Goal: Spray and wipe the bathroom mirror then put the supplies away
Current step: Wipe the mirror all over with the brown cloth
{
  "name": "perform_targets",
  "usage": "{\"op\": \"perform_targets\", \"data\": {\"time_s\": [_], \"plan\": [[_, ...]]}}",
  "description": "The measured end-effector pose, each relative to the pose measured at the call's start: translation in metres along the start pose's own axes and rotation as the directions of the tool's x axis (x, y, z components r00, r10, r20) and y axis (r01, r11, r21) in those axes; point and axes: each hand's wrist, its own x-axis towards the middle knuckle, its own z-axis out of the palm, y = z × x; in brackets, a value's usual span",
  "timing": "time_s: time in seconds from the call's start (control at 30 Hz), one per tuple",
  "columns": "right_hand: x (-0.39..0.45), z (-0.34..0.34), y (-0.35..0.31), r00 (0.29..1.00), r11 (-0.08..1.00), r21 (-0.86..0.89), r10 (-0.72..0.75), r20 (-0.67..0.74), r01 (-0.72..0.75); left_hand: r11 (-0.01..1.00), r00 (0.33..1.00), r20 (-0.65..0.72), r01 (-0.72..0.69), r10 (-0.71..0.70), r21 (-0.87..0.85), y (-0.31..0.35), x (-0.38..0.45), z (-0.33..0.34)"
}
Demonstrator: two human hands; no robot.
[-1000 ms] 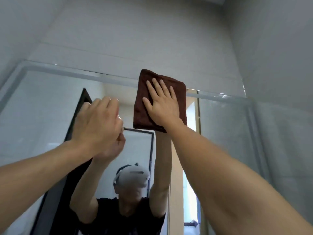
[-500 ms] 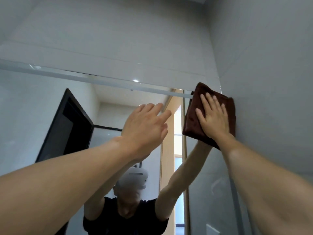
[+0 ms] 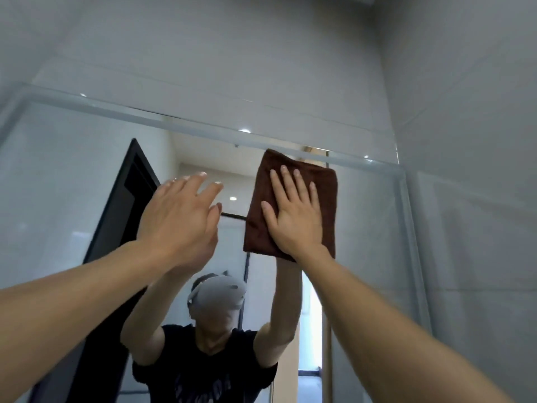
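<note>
A folded dark brown cloth (image 3: 325,184) lies flat against the upper part of the bathroom mirror (image 3: 58,184), just under its top edge. My right hand (image 3: 293,216) presses on the cloth with the palm flat and the fingers spread upward. My left hand (image 3: 180,219) is raised to the left of the cloth, fingers apart, holding nothing, close to or resting on the glass. No spray bottle is in view.
The mirror's bevelled top edge (image 3: 203,129) and right edge (image 3: 412,242) meet grey tiled walls; the right side wall (image 3: 479,170) stands close. In the reflection I see a person in a black shirt, a dark door frame and a lit doorway.
My right hand has slid the cloth leftward from the mirror's top right corner, a little lower. The left hand stays raised and open. The view has swung left.
</note>
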Motion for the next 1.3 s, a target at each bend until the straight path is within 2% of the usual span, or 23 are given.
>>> {"op": "perform_targets", "data": {"time_s": [0.17, 0.33, 0.47, 0.6, 0.83, 0.93, 1.13, 1.23, 1.3], "plan": [[0.005, 0.017, -0.115, 0.974, 0.973, 0.057, -0.223, 0.031, 0.221, 1.0, 0.999, -0.033, 0.018, -0.017, 0.017, -0.045, -0.027, -0.016], [-0.006, 0.017, -0.119, 0.973, 0.972, 0.074, -0.226, 0.053, 0.222, 1.0, 0.999, -0.044, -0.009, 0.008, -0.012, -0.048, -0.036, -0.02], [-0.026, 0.011, -0.077, 0.98, 0.98, 0.069, -0.192, 0.044, 0.189, 0.996, 0.997, -0.073, -0.034, 0.028, -0.085, -0.016, -0.037, -0.013], [-0.057, 0.002, 0.003, 0.991, 0.991, 0.018, -0.13, 0.04, 0.129, 0.986, 0.996, -0.057, -0.076, 0.069, -0.146, 0.037, -0.039, -0.002], [-0.136, -0.019, 0.153, 0.995, 0.997, -0.038, 0.071, 0.069, -0.068, 0.953, 0.968, -0.019, -0.25, 0.25, -0.169, 0.106, -0.055, 0.005], [-0.18, -0.024, 0.175, 0.986, 0.989, -0.044, 0.145, 0.078, -0.141, 0.953, 0.973, 0.01, -0.223, 0.23, -0.205, 0.111, -0.061, 0.003], [-0.205, -0.015, 0.131, 0.952, 0.954, -0.045, 0.299, 0.06, -0.297, 0.976, 0.98, 0.075, -0.177, 0.187, -0.124, 0.075, -0.081, 0.001], [-0.191, -0.008, 0.067, 0.964, 0.966, -0.05, 0.255, 0.071, -0.252, 0.989, 0.986, 0.098, -0.129, 0.136, -0.076, 0.038, -0.087, 0.001], [-0.176, -0.006, 0.013, 0.981, 0.984, -0.043, 0.176, 0.084, -0.173, 0.995, 0.991, 0.109, -0.07, 0.077, -0.07, 0.013, -0.091, -0.003]]}}
